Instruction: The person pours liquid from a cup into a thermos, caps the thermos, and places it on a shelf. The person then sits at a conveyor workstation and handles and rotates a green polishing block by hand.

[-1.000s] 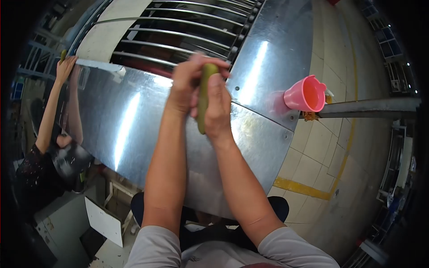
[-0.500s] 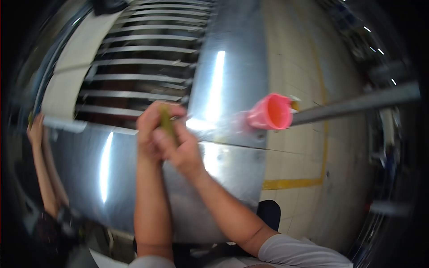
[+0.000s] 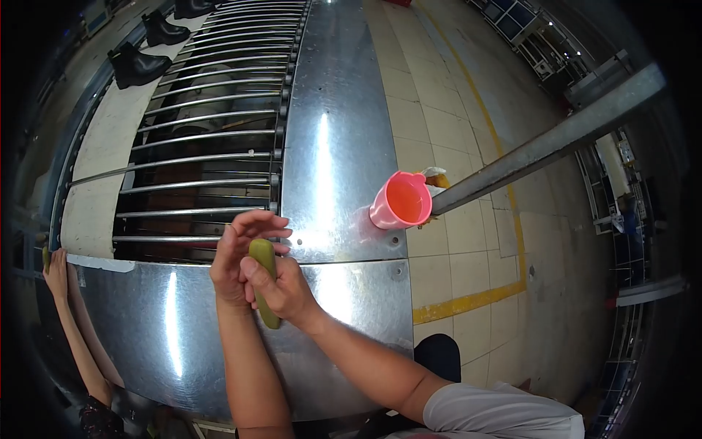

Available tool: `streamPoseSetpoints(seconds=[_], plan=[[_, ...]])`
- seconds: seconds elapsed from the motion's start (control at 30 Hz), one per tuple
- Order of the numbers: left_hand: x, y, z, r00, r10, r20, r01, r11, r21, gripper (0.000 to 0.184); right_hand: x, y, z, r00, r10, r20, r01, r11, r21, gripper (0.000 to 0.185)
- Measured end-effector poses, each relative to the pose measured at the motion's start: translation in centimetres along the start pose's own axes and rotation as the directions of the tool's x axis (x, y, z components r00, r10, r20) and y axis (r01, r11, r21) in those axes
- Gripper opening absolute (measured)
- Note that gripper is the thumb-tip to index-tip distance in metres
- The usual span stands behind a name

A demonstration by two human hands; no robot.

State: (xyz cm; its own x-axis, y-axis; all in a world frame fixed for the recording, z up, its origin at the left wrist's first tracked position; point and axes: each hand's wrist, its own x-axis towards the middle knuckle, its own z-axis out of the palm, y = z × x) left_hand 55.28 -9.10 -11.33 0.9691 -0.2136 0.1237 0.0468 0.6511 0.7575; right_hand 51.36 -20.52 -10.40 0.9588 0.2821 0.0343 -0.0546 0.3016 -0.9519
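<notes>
My right hand [image 3: 288,291] grips an olive-green rounded bar [image 3: 262,252], thumb lying along it; its exact kind is unclear. The bar stands slanted over the metal tabletop [image 3: 344,307], its lower end sticking out below the hand. Just beyond and to the left, my left hand [image 3: 229,267] is open, its fingers loosely curved and apart. Whether its palm touches the bar is hidden. To the right of both hands, a pink plastic cup [image 3: 387,208] with an orange-looking inside rests near the metal edge.
A roller conveyor [image 3: 212,161] runs away ahead, with black ankle boots [image 3: 139,67] on the pale belt [image 3: 95,175] beside it. A co-worker's hand [image 3: 55,274] holds a similar green piece at far left. A grey metal bar [image 3: 548,143] slants across the right side.
My left fingers have opened away from the bar, which now shows more fully in my right hand. The view has shifted, bringing the boots into sight and the cup further left.
</notes>
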Motion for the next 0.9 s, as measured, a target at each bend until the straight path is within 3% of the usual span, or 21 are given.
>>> streamPoseSetpoints(seconds=[0.1, 0.17, 0.2, 0.27, 0.3, 0.33, 0.4, 0.43, 0.53, 0.6, 0.7, 0.73, 0.8, 0.9], plan=[[-0.1, -0.1, 0.5, 0.996, 0.039, 0.078, -0.048, 0.992, 0.119, 0.068, 0.0, -0.3, -0.1, 1.000, -0.024, 0.005, 0.024, 1.000, 0.008, 0.060], [0.0, 0.1, 0.4, 0.985, -0.006, 0.172, -0.022, 0.987, 0.157, 0.064, -0.2, -1.1, 0.2, 0.995, 0.024, -0.098, -0.012, 0.992, 0.124, 0.059], [-0.1, 0.3, 0.4, 0.980, -0.056, 0.190, 0.021, 0.983, 0.182, 0.064, -0.3, -1.4, 0.5, 0.988, 0.058, -0.146, -0.030, 0.982, 0.186, 0.060], [-0.4, 1.1, 0.6, 0.969, -0.172, 0.179, 0.130, 0.965, 0.228, 0.064, -0.7, -0.6, 1.1, 0.969, 0.054, -0.239, -0.028, 0.993, 0.112, 0.065], [-0.5, 1.8, 1.0, 0.960, -0.237, 0.150, 0.197, 0.949, 0.246, 0.064, -0.7, -0.8, 1.1, 0.974, 0.078, -0.211, -0.053, 0.991, 0.122, 0.067], [-0.3, 1.5, 1.8, 0.981, -0.145, 0.131, 0.118, 0.974, 0.191, 0.058, -0.5, -1.3, 0.8, 0.979, 0.097, -0.180, -0.073, 0.989, 0.132, 0.069], [-0.2, 1.2, 0.5, 0.986, -0.139, 0.094, 0.133, 0.989, 0.064, 0.052, 0.0, -1.6, 0.1, 0.983, 0.131, -0.127, -0.113, 0.984, 0.138, 0.073], [-0.3, 1.0, 0.3, 0.998, -0.056, 0.037, 0.056, 0.998, 0.018, 0.049, 0.0, -1.3, -0.1, 0.989, 0.112, -0.092, -0.104, 0.991, 0.085, 0.074], [0.3, 0.3, 0.3, 0.977, 0.144, -0.159, -0.166, 0.978, -0.129, 0.041, 0.6, -0.6, 0.1, 0.997, 0.064, -0.041, -0.060, 0.993, 0.097, 0.048], [0.5, -0.1, -0.9, 0.928, 0.240, -0.286, -0.310, 0.922, -0.233, 0.038, 0.7, -0.3, 0.4, 0.999, 0.039, -0.025, -0.036, 0.993, 0.108, 0.042], [0.7, -0.1, -0.9, 0.937, 0.221, -0.271, -0.249, 0.966, -0.071, 0.036, 0.7, -0.7, 0.7, 0.996, 0.043, -0.083, -0.035, 0.995, 0.098, 0.048], [0.5, 0.0, -0.6, 0.953, 0.139, -0.269, -0.146, 0.989, -0.005, 0.039, 0.7, -0.8, 0.8, 0.992, 0.053, -0.114, -0.042, 0.995, 0.093, 0.050], [0.6, -0.1, 0.4, 0.977, 0.121, -0.177, -0.105, 0.990, 0.094, 0.044, 0.8, -0.8, 0.8, 0.991, 0.020, -0.131, -0.019, 1.000, 0.005, 0.051], [0.7, 0.0, 0.4, 0.978, 0.157, -0.139, -0.164, 0.986, -0.037, 0.048, 0.6, -0.9, 0.8, 0.995, 0.000, -0.101, -0.006, 0.998, -0.064, 0.047]])
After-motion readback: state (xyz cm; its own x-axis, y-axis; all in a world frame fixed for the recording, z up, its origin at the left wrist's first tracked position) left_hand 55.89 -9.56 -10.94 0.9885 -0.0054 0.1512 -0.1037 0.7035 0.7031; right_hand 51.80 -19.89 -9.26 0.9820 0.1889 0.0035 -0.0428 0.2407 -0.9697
